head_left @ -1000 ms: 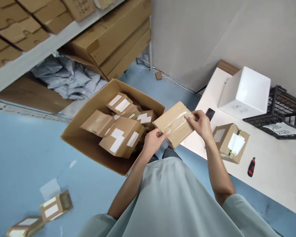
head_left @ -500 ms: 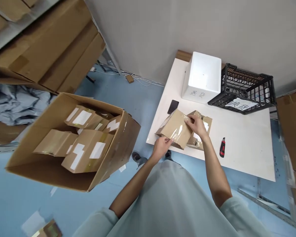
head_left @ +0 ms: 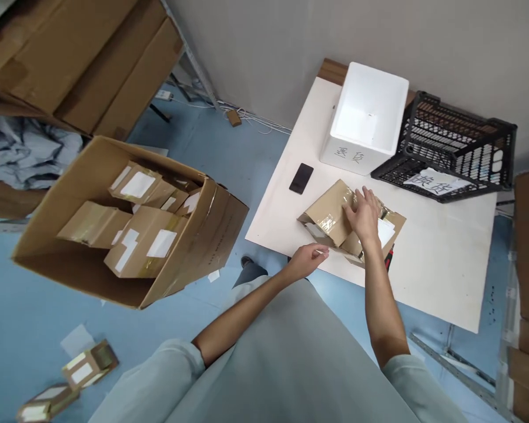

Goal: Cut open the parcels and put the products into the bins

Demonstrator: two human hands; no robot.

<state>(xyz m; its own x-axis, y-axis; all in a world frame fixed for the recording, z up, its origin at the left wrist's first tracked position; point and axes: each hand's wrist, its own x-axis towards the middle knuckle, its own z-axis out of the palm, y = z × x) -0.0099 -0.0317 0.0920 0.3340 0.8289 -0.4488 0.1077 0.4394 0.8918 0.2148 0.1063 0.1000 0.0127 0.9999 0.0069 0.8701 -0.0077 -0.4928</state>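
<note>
The taped carton is seen tilted on the bench, in front of the white bin; its right part is hidden by the right hand, and part of the labelled carton beside it is also covered. The right hand is laid over the taped carton, palm down, fingers spread and slightly bent, with the forearm reaching forward. The left hand is held just beside the near edge, fingers curled in; whether anything is pinched cannot be told. The red cutter, nearer than the white bin, is partly hidden by the right forearm and labelled carton.
</note>
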